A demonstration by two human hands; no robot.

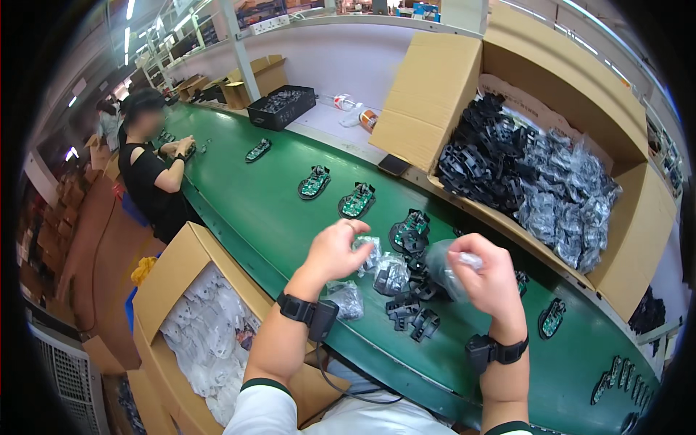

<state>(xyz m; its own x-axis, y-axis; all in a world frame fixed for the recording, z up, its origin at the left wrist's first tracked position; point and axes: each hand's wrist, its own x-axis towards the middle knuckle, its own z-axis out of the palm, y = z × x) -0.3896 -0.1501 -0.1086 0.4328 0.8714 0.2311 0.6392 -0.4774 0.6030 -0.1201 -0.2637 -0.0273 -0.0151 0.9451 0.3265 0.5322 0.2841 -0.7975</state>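
Note:
My right hand (487, 279) is closed on a clear plastic bag (442, 272), blurred by motion and hanging left of the fingers. Over the green belt, my left hand (333, 250) is open, with thumb and forefinger apart and nothing visibly gripped. Just beside its fingertips lies a small bagged part (368, 255). Between my hands sit another bagged black part (392, 275) and several loose black plastic brackets (413, 317). A third bagged part (344, 299) rests near the belt's front edge. Beyond them is a black shell with a green circuit board (410, 230).
A large carton (428, 101) of black brackets and bagged parts stands at the back right. At my left, another carton (196, 246) holds emptied-looking clear bags. More circuit-board units (357, 199) lie along the green belt (275, 196). A co-worker (154, 163) handles a unit at the far left.

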